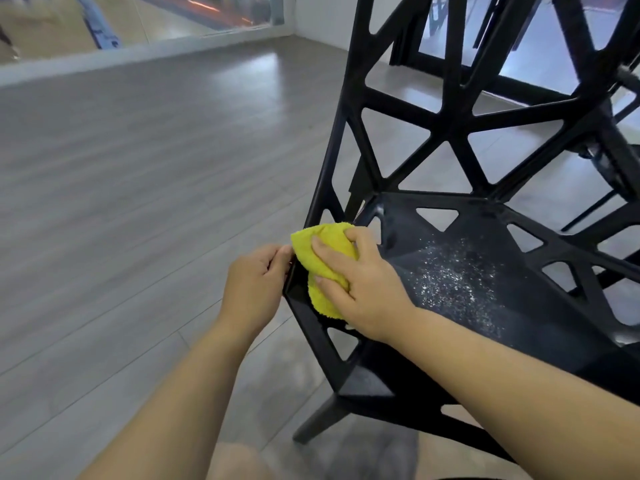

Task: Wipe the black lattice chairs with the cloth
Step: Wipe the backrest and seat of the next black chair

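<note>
**A:** Where is the cloth?

**B:** On my feed the yellow cloth [327, 252] is bunched up on the seat of the black lattice chair [540, 327], at the seat's front left corner. It lies right against the rim there.

**A:** And the hands?

**B:** The right hand [360, 282] sits on top of the cloth. Its fingers are curled over the folds and grip it, pressing it down onto the seat. The left hand [256, 282] is just beside it, outside the chair. Its fingers are curled onto the seat's left rim and its thumb tip sits next to the cloth's edge. I read that as a hold on the rim, though the fingertips are partly hidden from me.

**A:** What does the seat look like?

**B:** It is dark and glossy, with triangular cut-outs along the edges. A scatter of white specks [446, 271] lies across the middle of it, to the right of the right hand and apart from the cloth.

**A:** And the rest of the chair?

**B:** The backrest [446, 126] rises upright behind the seat, an open web of black bars. One front leg [318, 420] angles down to the grey plank floor [138, 202]. There is more black framing [588, 46] behind the backrest, but I cannot tell what it belongs to.
</note>
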